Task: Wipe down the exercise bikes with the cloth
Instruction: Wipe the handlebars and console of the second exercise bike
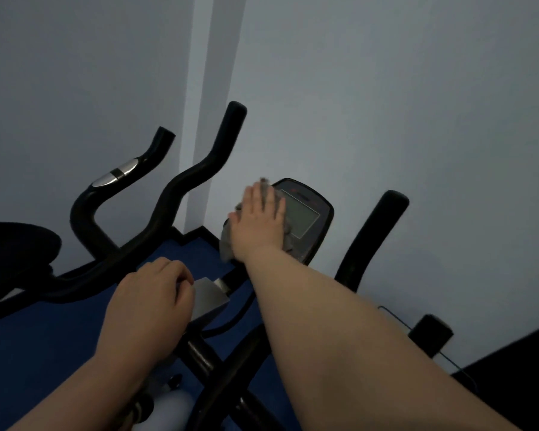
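A black exercise bike stands in front of me with its console (pixel 305 214), a dark oval with a grey screen, at centre. My right hand (pixel 259 223) lies flat with straight fingers on a grey cloth (pixel 226 244), pressing it against the console's left side. My left hand (pixel 151 293) has its fingers curled over the bike's handlebar stem beside a grey bracket (pixel 207 295). The bike's right handlebar (pixel 372 234) rises to the right of the console. Most of the cloth is hidden under my hand.
A second black exercise bike stands to the left, with curved handlebars (pixel 184 188) and a saddle (pixel 13 250). A pale wall with a corner column (pixel 212 88) is close behind. Blue floor (pixel 44 343) lies below; a small black box with a cable (pixel 431 332) sits at the right.
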A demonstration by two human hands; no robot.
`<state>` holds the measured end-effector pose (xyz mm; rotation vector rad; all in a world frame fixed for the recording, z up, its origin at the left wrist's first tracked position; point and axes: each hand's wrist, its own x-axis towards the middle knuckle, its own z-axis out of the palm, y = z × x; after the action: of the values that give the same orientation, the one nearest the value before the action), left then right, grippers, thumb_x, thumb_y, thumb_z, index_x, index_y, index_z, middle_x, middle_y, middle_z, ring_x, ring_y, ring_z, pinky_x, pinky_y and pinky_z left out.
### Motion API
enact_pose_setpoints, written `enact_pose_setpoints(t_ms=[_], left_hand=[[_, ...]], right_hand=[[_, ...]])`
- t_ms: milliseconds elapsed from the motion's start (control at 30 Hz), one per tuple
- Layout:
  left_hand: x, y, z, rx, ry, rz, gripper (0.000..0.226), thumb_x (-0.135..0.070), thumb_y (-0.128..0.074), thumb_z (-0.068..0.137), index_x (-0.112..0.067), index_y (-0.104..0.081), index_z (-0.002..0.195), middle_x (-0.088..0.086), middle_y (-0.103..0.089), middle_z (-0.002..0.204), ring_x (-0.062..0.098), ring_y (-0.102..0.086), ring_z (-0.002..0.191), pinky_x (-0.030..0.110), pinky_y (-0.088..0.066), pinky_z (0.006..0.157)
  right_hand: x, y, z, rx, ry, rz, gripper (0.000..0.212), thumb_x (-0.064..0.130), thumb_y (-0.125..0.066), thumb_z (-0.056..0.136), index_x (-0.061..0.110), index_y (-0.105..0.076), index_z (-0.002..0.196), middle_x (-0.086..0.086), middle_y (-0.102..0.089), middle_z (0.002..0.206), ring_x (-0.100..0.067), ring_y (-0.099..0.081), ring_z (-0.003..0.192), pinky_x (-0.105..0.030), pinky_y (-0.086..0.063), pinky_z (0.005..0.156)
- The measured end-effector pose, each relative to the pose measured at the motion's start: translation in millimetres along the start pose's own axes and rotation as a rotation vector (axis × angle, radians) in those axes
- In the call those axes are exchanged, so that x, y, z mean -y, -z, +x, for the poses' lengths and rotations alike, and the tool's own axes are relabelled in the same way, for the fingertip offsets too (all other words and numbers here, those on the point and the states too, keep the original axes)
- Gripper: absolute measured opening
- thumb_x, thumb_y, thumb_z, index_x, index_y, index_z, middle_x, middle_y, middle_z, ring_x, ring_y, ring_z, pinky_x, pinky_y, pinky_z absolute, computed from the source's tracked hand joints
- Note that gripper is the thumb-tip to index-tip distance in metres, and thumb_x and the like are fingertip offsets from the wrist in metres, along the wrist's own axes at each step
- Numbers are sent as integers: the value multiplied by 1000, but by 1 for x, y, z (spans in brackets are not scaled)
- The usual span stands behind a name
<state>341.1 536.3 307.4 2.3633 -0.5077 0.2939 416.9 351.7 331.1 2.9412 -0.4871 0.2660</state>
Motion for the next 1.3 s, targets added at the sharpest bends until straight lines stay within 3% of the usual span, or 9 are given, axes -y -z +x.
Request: enact_pose_setpoints(t_ms=[133, 267, 400, 500, 767, 933, 1033, 1167, 1300], left_hand=[[-1, 2, -3, 11, -13, 16, 14, -15, -55, 86, -24, -59, 76, -13, -52, 76, 10, -50, 69, 32, -37, 65], [-1, 4, -3, 19, -11, 19, 14, -16, -53, 87, -22, -61, 78, -10, -55, 79, 10, -51, 71, 29, -35, 64], [-3, 3, -4, -3, 26, 20, 15, -18, -50, 88, -21, -62, 80, -8, -58, 82, 10, -52, 73, 28, -37, 67], [-4, 1, -1, -15, 45, 33, 15, -18, -48, 89, -20, -62, 82, -8, -57, 83, 11, -50, 75, 28, -35, 69], [-2, 0, -2, -52, 80, -10, 11, -19, -49, 87, -24, -58, 83, -13, -54, 80, 5, -50, 72, 26, -36, 65], [-3, 0, -6, -43, 73, -10, 11, -19, -51, 87, -24, -60, 86, -13, -56, 84, 4, -49, 73, 21, -34, 61], [-3, 1, -6, -39, 67, 4, 11, -19, -50, 88, -22, -61, 88, -10, -58, 87, 8, -52, 77, 27, -41, 66], [-3, -1, -5, -80, 95, -1, 13, -20, -48, 88, -23, -60, 88, -11, -58, 86, 7, -52, 77, 26, -42, 67], [-2, -4, -2, -97, 102, -3, 14, -19, -46, 88, -23, -59, 86, -11, -57, 85, 8, -54, 75, 26, -40, 64]], right_hand=[[-21, -5, -40, 136, 86, -52, 65, 46, -14, 101, 15, 20, 148, -3, 24, 157, -25, 23, 143, -47, 15, 115], [-55, 8, -39, 239, -243, -25, 71, 50, -15, 99, 15, 26, 145, -4, 33, 153, -32, 26, 141, -53, 11, 114], [-73, 7, -14, 64, -398, 134, 70, 49, -21, 99, 16, 17, 149, -4, 21, 158, -36, 17, 144, -52, -3, 117], [-71, 1, 4, -109, -395, 92, 63, 42, -19, 101, 13, 3, 152, -4, 6, 161, -28, 10, 146, -49, 4, 117], [-8, -9, 11, -153, 260, 19, 48, 32, -22, 102, 15, -35, 144, -3, -21, 158, -20, -10, 146, -46, -3, 119], [-38, -3, -11, 130, 600, -54, 58, 42, -29, 101, 26, -7, 152, 7, 2, 161, -15, 6, 147, -43, 6, 119], [-78, 14, -2, 249, 394, -111, 62, 45, -23, 100, 27, 8, 151, 7, 15, 159, -17, 15, 146, -43, 7, 117], [-88, 17, 21, 156, -18, -71, 63, 46, -13, 100, 18, 15, 150, -1, 21, 158, -24, 19, 145, -48, 7, 118], [-42, 7, 30, 42, 58, -47, 62, 43, -13, 101, 13, 9, 151, -6, 15, 159, -25, 17, 145, -49, 9, 117]])
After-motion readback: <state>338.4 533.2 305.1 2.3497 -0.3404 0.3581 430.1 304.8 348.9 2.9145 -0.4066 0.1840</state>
